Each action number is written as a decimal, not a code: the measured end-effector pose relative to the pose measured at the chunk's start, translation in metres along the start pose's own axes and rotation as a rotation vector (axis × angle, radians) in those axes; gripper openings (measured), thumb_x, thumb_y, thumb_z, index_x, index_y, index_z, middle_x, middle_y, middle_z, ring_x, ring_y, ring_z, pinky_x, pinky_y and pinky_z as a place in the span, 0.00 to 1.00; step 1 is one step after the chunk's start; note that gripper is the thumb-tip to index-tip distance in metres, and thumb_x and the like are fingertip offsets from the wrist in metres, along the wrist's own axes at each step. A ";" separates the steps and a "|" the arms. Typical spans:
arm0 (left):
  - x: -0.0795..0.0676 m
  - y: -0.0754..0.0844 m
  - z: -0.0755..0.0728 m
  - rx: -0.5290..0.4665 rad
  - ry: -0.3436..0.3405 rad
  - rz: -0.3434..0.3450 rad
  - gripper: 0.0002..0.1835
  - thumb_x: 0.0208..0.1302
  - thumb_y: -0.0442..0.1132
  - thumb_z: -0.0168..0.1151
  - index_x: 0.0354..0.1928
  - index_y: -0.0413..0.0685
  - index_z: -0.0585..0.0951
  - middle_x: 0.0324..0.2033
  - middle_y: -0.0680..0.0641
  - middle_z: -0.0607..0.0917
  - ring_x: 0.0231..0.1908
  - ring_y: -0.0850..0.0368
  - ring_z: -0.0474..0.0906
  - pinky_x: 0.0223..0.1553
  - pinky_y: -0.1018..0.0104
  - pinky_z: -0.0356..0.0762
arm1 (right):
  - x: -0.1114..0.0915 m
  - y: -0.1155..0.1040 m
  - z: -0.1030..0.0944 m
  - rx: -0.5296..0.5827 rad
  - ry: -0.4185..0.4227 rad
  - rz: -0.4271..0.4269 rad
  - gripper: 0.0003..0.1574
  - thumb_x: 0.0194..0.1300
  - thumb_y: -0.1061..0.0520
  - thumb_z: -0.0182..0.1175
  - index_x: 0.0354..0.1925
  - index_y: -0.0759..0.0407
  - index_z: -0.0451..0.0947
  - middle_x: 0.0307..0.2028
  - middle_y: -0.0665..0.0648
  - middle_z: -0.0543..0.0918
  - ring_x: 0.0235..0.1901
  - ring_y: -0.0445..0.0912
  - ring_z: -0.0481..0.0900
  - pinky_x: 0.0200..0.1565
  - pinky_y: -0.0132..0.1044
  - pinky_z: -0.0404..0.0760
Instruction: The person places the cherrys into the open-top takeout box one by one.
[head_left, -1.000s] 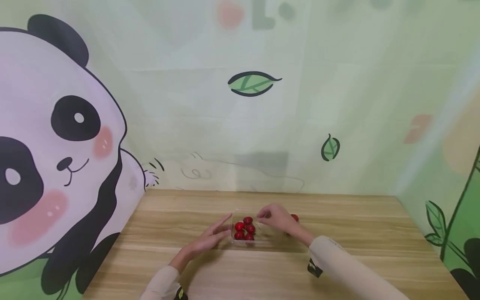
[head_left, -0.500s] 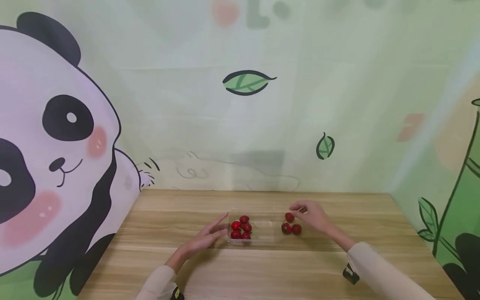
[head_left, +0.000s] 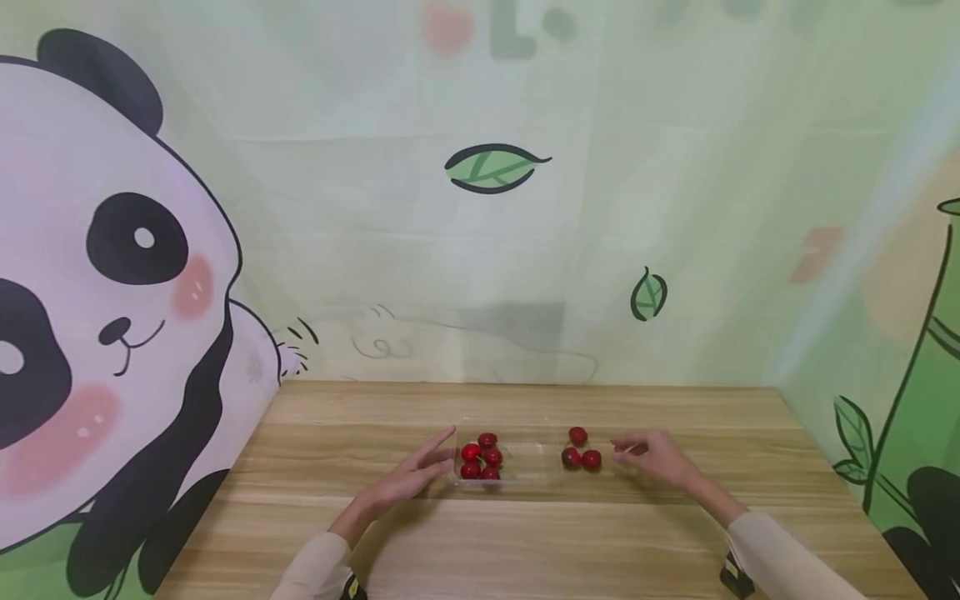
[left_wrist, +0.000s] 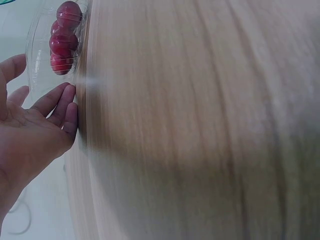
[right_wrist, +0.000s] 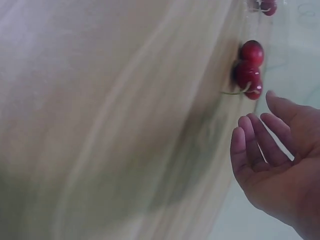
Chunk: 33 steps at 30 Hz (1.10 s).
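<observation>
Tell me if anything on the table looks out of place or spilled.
Three cherries lie loose on the bare table, just right of the clear plastic box that holds the other cherries. Nothing looks spilled or damaged.

The person is wearing pale beige long sleeves, with a small black device showing at each wrist.

The left hand (left_wrist: 25,130) lies open on the wooden worktop (left_wrist: 200,125), its fingers (left_wrist: 57,97) touching a clear plastic tray (left_wrist: 42,70) holding red cherries (left_wrist: 62,42).
</observation>
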<state>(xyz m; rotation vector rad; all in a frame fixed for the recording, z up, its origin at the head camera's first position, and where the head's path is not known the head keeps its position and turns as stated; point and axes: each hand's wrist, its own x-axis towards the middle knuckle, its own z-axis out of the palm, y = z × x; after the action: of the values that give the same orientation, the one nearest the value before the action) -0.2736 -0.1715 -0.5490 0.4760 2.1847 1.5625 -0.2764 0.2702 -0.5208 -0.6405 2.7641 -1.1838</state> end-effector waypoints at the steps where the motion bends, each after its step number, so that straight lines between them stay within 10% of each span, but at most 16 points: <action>1: 0.000 0.000 0.000 0.000 -0.001 0.002 0.37 0.80 0.47 0.51 0.83 0.58 0.48 0.76 0.30 0.63 0.76 0.31 0.57 0.73 0.30 0.56 | -0.001 0.002 0.001 0.007 -0.003 0.001 0.21 0.67 0.62 0.65 0.53 0.77 0.80 0.44 0.71 0.88 0.39 0.54 0.88 0.40 0.31 0.87; 33: -0.001 0.000 0.003 0.013 0.007 0.009 0.37 0.80 0.46 0.50 0.83 0.55 0.47 0.75 0.31 0.63 0.76 0.31 0.57 0.73 0.29 0.54 | 0.003 0.018 0.026 0.016 0.031 0.096 0.13 0.66 0.56 0.69 0.44 0.66 0.88 0.42 0.64 0.91 0.45 0.56 0.88 0.50 0.47 0.86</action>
<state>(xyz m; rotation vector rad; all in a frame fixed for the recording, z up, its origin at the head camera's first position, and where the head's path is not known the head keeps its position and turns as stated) -0.2710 -0.1696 -0.5494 0.4853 2.2016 1.5580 -0.2798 0.2618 -0.5513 -0.4867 2.7730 -1.2043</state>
